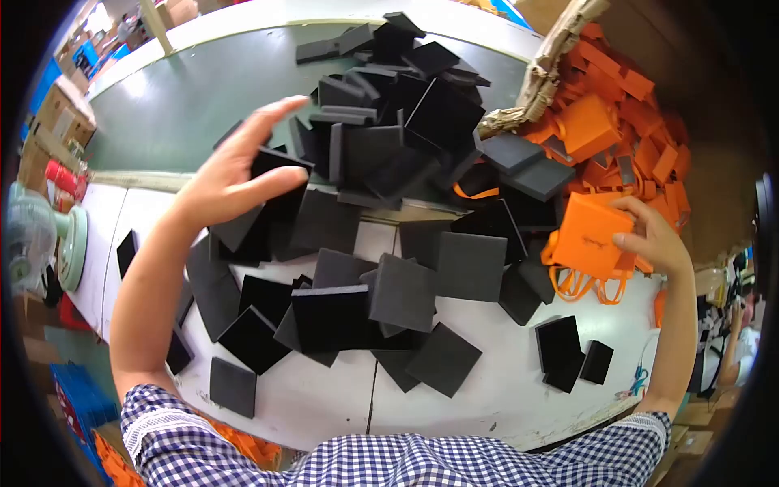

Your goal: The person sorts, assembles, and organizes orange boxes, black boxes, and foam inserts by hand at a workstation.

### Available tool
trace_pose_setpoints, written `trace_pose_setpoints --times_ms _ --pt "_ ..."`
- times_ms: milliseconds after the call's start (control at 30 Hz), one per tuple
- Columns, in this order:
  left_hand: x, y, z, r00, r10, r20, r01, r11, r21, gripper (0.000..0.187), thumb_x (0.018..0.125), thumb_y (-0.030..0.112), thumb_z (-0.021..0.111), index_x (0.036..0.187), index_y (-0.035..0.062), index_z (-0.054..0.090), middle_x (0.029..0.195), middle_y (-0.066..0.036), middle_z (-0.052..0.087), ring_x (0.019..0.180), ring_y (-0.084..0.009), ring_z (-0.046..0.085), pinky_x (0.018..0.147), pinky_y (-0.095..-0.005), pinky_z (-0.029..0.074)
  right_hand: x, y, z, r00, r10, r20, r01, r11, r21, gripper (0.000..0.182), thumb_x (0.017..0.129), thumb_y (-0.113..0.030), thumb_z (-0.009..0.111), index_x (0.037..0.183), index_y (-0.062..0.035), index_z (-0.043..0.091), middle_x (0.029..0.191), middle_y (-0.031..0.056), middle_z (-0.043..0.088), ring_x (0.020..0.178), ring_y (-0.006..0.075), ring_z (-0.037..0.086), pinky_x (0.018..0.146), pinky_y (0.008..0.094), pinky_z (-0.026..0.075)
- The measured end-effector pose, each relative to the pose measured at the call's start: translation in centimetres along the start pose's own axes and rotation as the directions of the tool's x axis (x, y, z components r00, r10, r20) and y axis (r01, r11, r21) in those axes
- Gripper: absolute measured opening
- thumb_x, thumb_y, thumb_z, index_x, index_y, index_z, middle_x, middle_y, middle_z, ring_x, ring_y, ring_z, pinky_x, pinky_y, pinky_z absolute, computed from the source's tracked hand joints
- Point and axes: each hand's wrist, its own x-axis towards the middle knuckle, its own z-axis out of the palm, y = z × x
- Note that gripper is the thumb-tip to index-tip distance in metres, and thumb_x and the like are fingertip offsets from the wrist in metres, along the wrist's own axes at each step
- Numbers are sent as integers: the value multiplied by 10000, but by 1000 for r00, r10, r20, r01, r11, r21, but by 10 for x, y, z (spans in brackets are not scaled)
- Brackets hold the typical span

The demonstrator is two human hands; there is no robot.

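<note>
My right hand (656, 237) grips a small orange gift box (590, 235) with dark script on its face, thumb on the front. Orange ribbon loops (578, 286) dangle below it. On the left, my left hand (235, 180) is open, thumb and fingers wide apart. It hovers at the left side of a heap of black foam pads (369, 154), and one dark pad (280, 165) shows between its thumb and fingers. More square pads (403, 292) lie scattered over the white tabletop (324, 398) between my arms.
A large pile of orange boxes (641, 122) rises at the right, behind a torn cardboard edge (552, 65). A dark green surface (154, 105) lies beyond the white table. Small scissors (639, 378) rest near the front right edge. A pale green fan (69, 243) stands at far left.
</note>
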Motion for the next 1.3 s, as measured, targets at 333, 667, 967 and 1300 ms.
trace_pose_setpoints --times_ms 333,667,967,1300 --pt "-404 -137 -48 503 -556 -661 820 549 162 881 934 621 562 1557 53 304 1579 -232 311 1483 -368 259 1222 -438 175 -53 -45 233 462 -802 378 865 315 -391 854 705 -531 816 1372 -95 507 1526 232 380 1431 449 327 1131 716 168" --pt "-173 -105 73 619 -340 -708 448 893 -37 748 919 510 657 1422 -21 499 1456 -243 500 1381 -375 447 1153 -432 333 3 -25 284 473 -875 107 719 312 -621 567 699 -301 837 1156 -30 637 1437 202 480 1424 419 344 1126 666 236" --pt "-92 -47 130 722 -191 -665 318 945 73 617 876 337 658 1392 42 491 1296 -211 578 1224 -396 521 1032 -474 411 -103 -76 337 317 -948 42 913 293 -282 551 832 -269 747 1299 -48 555 1473 208 450 1410 421 382 1151 658 226" --pt "-279 -167 -69 230 -466 -855 969 194 154 1066 705 768 689 1504 132 382 1505 -250 406 1452 -457 250 1110 -661 280 -52 -71 397 314 -943 108 831 219 -511 339 916 -266 652 1172 -44 640 1344 153 591 1380 299 456 1143 640 227"
